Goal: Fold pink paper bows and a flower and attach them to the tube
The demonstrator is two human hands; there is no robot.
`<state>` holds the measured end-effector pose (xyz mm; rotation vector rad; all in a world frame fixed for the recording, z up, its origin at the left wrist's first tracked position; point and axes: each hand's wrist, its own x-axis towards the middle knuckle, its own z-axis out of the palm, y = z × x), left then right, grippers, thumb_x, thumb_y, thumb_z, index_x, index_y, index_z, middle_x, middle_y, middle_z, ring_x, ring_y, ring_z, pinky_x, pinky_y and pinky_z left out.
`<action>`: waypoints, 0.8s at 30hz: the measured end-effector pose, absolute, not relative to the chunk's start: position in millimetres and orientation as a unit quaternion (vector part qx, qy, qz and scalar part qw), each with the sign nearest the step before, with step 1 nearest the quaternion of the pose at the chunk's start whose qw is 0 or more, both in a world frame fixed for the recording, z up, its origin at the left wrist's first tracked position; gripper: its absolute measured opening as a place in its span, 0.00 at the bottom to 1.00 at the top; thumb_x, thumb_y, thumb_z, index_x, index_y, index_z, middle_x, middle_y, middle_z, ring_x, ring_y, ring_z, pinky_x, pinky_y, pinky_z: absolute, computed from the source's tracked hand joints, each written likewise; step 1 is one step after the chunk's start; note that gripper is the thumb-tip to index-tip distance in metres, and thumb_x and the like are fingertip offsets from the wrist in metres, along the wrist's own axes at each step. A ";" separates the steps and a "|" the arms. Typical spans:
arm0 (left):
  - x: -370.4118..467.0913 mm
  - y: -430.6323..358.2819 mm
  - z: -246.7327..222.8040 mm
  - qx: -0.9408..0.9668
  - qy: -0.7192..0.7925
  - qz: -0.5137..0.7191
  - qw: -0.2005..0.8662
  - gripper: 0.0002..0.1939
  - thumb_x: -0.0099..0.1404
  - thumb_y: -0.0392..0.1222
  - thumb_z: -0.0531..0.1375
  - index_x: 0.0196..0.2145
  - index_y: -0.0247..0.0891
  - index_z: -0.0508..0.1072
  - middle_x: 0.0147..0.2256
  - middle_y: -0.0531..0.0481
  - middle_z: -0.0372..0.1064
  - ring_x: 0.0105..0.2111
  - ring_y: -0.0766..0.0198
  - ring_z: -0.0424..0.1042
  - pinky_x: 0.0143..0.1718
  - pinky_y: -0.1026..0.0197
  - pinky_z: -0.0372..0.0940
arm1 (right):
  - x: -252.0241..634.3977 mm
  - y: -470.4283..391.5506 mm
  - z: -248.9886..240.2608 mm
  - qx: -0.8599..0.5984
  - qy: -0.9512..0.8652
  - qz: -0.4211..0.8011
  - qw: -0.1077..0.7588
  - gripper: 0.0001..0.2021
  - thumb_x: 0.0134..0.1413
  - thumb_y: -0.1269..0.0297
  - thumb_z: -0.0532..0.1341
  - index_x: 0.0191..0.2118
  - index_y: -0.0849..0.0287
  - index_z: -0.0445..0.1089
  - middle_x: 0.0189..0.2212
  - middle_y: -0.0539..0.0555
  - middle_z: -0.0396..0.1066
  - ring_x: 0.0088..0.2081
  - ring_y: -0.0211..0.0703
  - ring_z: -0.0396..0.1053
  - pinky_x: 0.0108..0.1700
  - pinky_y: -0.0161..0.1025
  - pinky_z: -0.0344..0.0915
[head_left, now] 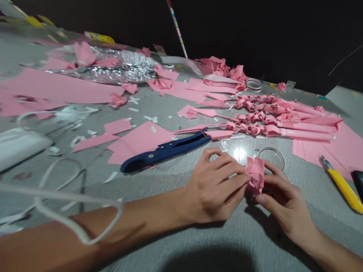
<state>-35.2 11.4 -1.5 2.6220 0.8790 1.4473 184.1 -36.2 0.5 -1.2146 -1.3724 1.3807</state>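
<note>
Head view, sole entry. Item: folded, crumpled pink paper piece [256,174], between the two hands, above the counter [159,245]. Left hand [218,185]: fingers nearly closed, tips pinching the piece's left side. Right hand [286,204]: half open, thumb and fingers curved about the right side, thumb at the lower edge. Hazard one: the paper looks thin and many-creased; a hard pinch or opposed pull could tear it or flatten its folds. Hazard two: the right hand's looser hold could let that side spring open. Item: clear tape roll [283,160], just beyond the right fingers; a knuckle could nudge it away. Item: white cord [85,238], looped across the left forearm; an arm movement could snag it and jerk the pinch. Item: pink twisted paper strands [255,117], beyond both hands; a forward reach could crush or tangle them. Item: yellow utility knife [344,189], right of the right hand, apart from it; a sideways sweep could meet its metal tip, blade exposure unclear.
</note>
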 end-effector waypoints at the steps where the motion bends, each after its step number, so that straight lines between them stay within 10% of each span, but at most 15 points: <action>1: -35.1 11.3 -1.5 0.840 0.285 0.463 0.009 0.07 0.67 0.30 0.65 0.41 0.38 0.77 0.33 0.52 0.80 0.32 0.60 0.75 0.46 0.47 0.60 | 184.4 -37.0 0.1 -0.480 -0.546 0.551 0.411 0.11 0.62 0.57 0.74 0.49 0.41 0.84 0.70 0.57 0.65 0.52 0.51 0.81 0.46 0.41 0.82; 16: -29.6 13.6 -0.3 0.826 0.321 0.461 0.040 0.06 0.67 0.31 0.65 0.33 0.39 0.75 0.30 0.55 0.78 0.31 0.62 0.72 0.44 0.50 0.58 | 186.4 -47.4 -7.7 -0.471 -0.636 0.471 0.389 0.16 0.68 0.62 0.69 0.58 0.41 0.80 0.77 0.57 0.54 0.43 0.43 0.85 0.49 0.42 0.83; 24: -28.5 16.3 -4.7 0.828 0.305 0.468 0.055 0.06 0.65 0.30 0.62 0.31 0.38 0.75 0.29 0.54 0.76 0.30 0.63 0.71 0.40 0.52 0.58 | 190.0 -47.2 -9.1 -0.485 -0.661 0.433 0.375 0.15 0.68 0.60 0.69 0.57 0.42 0.81 0.76 0.58 0.57 0.62 0.58 0.77 0.53 0.43 0.82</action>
